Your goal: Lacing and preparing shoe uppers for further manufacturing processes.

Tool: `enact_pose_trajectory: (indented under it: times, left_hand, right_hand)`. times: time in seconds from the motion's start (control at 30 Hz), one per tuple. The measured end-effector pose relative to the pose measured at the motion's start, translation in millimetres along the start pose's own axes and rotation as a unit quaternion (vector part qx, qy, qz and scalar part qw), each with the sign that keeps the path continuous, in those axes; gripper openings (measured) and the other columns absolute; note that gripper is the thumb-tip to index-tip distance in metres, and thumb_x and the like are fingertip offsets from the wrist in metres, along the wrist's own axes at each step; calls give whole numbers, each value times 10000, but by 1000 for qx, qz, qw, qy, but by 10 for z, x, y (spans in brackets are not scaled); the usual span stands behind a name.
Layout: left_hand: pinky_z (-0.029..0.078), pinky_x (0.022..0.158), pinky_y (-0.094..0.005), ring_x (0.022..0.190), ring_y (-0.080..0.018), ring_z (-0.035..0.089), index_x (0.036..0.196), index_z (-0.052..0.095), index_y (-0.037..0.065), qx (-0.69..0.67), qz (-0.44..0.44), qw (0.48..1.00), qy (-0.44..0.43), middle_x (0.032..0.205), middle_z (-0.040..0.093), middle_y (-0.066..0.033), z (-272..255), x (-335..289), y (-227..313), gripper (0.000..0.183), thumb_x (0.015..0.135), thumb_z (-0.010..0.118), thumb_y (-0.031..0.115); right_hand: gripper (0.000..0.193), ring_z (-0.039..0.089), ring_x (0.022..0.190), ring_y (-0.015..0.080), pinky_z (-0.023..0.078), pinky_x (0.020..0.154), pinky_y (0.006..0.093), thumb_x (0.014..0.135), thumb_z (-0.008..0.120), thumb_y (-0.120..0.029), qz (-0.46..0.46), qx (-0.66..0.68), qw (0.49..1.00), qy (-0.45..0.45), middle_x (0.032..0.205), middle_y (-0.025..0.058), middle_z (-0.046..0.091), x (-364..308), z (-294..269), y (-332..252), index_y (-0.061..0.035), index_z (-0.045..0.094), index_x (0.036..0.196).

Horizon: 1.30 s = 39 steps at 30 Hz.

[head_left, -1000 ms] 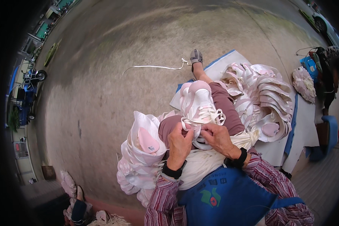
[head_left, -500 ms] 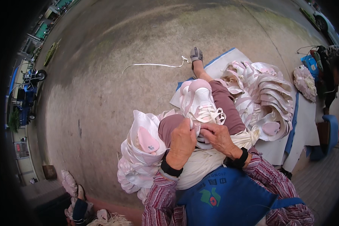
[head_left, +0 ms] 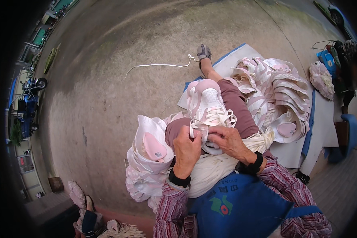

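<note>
A pink and white sneaker upper (head_left: 208,101) lies across my lap, toe end away from me. Its white shoelace (head_left: 218,117) crosses the front and bends in a loop toward my fingers. My left hand (head_left: 187,150) is closed, pinching the lace at the upper's near left edge. On the other side, my right hand (head_left: 229,142) pinches the upper near its opening, thumb and forefinger together; its fingertips partly hide what they grip. A bundle of cream laces (head_left: 214,170) rests on my lap below my hands, over the blue apron (head_left: 242,206).
Stacked pink and white uppers (head_left: 148,158) hang by my left knee. More uppers (head_left: 285,95) are piled at the right on a grey sheet (head_left: 325,123). A loose white lace (head_left: 158,65) trails across the concrete floor. A blue chair (head_left: 348,137) stands at far right.
My left hand has drawn slightly left, away from my right hand, and a lace loop now shows above its fingertips. My right hand stays at the upper's opening. The whole view has shifted a little.
</note>
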<state>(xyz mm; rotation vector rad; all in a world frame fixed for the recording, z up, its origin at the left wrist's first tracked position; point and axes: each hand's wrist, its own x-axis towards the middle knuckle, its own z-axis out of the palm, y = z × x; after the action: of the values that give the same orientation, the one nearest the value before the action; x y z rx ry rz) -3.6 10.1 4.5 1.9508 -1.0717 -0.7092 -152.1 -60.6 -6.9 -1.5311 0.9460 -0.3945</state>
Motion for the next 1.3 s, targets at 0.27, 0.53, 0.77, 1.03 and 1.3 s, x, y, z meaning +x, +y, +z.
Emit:
enact_pose_trajectory:
  times: [0.27, 0.53, 0.77, 1.03, 1.3]
  left_hand:
    - [442, 605, -465, 702, -416, 569, 835, 490, 0, 36, 72, 996, 28, 726, 541, -206, 45, -61, 1, 143, 835, 627, 41]
    - [466, 563, -425, 633, -386, 593, 869, 524, -5, 77, 128, 989, 23, 726, 579, -185, 29, -41, -30, 155, 826, 662, 53]
    - [493, 599, -217, 665, -57, 581, 902, 629, -16, -57, -32, 997, -35, 767, 650, -28, -15, -27, -142, 140, 852, 701, 92]
    - [492, 653, -329, 707, -242, 613, 948, 612, -24, 37, 65, 992, -99, 856, 597, -133, -47, 1, -93, 175, 795, 680, 27]
    - [459, 691, -379, 759, -305, 546, 1045, 486, -3, 55, 92, 991, -84, 948, 488, -165, 110, -54, -146, 423, 683, 703, -7]
  right_hand:
    - [219, 579, 573, 132, 467, 549, 287, 861, 599, -136, 10, 2, 1000, 5, 718, 85, 642, -8, 15, -14, -52, 692, 1041]
    - [245, 510, 488, 81, 417, 440, 229, 900, 591, -106, 15, 48, 999, -14, 786, 46, 612, -58, 71, -34, -44, 660, 1127]
    - [259, 557, 533, 125, 456, 502, 273, 906, 570, -103, -174, -39, 982, 66, 782, 81, 615, 41, 165, 154, -52, 655, 1145]
    - [260, 633, 725, 323, 484, 666, 384, 883, 530, -120, -45, -35, 998, 15, 791, 193, 640, 25, 113, 42, -61, 675, 1091]
    - [136, 590, 599, 319, 462, 577, 403, 848, 554, -111, -56, -105, 992, 43, 690, 172, 597, 3, 149, 123, 7, 616, 815]
